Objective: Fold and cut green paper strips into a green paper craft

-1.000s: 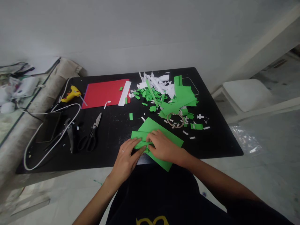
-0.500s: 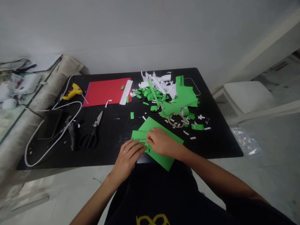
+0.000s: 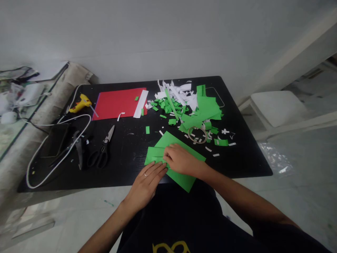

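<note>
A folded strip of green paper (image 3: 150, 155) lies across a larger green paper sheet (image 3: 169, 138) at the table's front edge. My left hand (image 3: 147, 181), wearing a ring, rests on the strip's near side with its fingers stretched out flat. Just to the right, my right hand (image 3: 180, 161) is closed, its curled fingertips on the strip's right part. The fingers and palm cover that end of the strip and part of the sheet below.
Scissors (image 3: 104, 147), a yellow glue gun (image 3: 81, 103), a white cable (image 3: 30, 168) and a phone (image 3: 55, 140) lie at left on the black table (image 3: 126, 175). Red paper (image 3: 116, 103) is behind. Green scraps (image 3: 207, 109), white scraps (image 3: 181, 93) and a ring (image 3: 189, 135) occupy the right.
My left hand has slid slightly right and down along the strip, baring more of its left end. The right hand stays almost in place.
</note>
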Available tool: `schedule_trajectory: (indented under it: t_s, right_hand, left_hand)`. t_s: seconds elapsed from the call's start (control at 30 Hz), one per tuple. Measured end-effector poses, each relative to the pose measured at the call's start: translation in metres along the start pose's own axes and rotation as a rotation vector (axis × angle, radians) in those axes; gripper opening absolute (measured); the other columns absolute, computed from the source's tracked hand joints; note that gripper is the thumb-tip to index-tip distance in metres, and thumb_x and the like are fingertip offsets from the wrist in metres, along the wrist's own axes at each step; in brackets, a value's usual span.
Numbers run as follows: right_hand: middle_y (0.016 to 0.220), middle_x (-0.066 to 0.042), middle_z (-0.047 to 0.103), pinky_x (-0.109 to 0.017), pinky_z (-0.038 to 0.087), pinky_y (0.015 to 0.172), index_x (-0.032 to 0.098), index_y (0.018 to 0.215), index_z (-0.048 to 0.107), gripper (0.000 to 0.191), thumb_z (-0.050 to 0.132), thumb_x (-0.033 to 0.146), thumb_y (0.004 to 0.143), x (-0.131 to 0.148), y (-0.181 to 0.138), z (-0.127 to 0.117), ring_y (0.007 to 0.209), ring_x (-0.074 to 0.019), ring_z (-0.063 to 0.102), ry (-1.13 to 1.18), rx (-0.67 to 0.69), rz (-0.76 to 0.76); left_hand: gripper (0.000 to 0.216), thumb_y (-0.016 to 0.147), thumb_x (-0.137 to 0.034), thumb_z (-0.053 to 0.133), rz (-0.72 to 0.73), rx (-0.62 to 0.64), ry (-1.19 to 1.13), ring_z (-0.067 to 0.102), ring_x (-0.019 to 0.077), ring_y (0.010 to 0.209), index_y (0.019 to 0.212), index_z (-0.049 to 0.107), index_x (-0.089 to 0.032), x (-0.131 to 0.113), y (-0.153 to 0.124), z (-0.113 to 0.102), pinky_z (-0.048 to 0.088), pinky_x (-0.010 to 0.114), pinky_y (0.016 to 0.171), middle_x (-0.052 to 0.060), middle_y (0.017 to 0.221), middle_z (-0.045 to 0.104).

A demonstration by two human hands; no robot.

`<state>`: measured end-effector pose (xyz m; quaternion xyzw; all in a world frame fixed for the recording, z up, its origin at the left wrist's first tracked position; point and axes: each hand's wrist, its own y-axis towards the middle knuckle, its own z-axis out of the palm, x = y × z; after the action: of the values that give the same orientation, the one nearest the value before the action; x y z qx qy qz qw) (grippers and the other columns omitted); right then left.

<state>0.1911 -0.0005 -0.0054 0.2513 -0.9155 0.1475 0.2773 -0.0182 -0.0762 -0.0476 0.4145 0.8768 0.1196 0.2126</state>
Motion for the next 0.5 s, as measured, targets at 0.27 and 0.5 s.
schedule_trajectory:
  t_s: [0.27,0.5]
  right_hand:
    - [0.087,-0.007,0.065,-0.036,0.044,0.086,0.02,0.081,0.056,0.021,0.05,0.015,0.101,-0.0018,-0.0014,0.0055,0.089,-0.0222,0.057,-0.048,-0.025,-0.027]
    - [0.089,-0.008,0.066,-0.036,0.045,0.087,0.019,0.082,0.057,0.021,0.048,0.015,0.101,-0.0025,-0.0012,0.0019,0.09,-0.0219,0.058,0.002,0.006,-0.024]
  left_hand:
    - [0.053,0.095,0.003,0.044,-0.016,-0.008,-0.058,0.067,0.0214,0.128,0.141,0.06,-0.015,-0.0015,0.0031,-0.0022,0.05,0.045,0.116,0.01,0.135,0.073]
    - [0.046,0.096,0.001,0.049,0.011,-0.02,-0.09,0.066,0.0229,0.13,0.138,0.061,-0.013,0.0015,0.0037,-0.004,0.051,0.045,0.114,0.013,0.135,0.073]
